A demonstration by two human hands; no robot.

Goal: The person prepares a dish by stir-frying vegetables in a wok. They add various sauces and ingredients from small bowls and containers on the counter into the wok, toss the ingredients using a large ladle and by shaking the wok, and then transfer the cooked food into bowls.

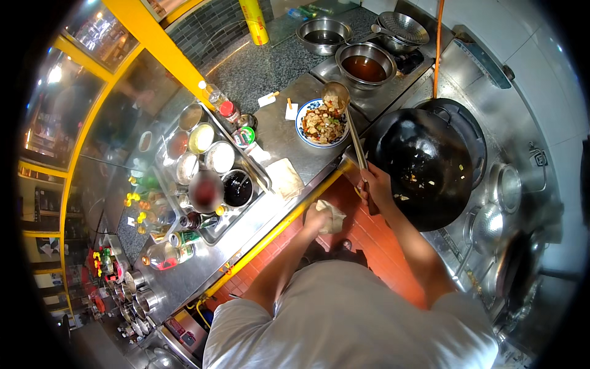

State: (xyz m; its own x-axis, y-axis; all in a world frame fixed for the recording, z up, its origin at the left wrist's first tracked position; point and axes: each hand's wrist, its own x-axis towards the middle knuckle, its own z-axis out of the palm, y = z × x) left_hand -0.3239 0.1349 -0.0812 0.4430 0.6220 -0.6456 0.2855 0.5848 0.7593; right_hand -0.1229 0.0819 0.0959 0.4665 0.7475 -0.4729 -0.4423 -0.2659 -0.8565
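Observation:
My right hand (377, 183) grips the handle of a long metal ladle (336, 93). Its bowl, with some diced food in it, is over the far right rim of a blue-and-white bowl (300, 125). Diced pale food with green and red bits (322, 127) fills that bowl. In my left hand (317, 219) is a bunched cream cloth (333, 219), held over the gap between counter and stove. To the right of my right hand, a black wok (415, 157) holds a few food scraps, its inside mostly bare and shiny.
Seasoning containers (220, 157) stand in a metal tray on the left, with bottles (166, 256) nearby. A folded cloth (284, 179) lies on the counter's edge. Steel basins, one with brown liquid (364, 68), and a perforated strainer (404, 27) are at the back. Another strainer (507, 188) is at right.

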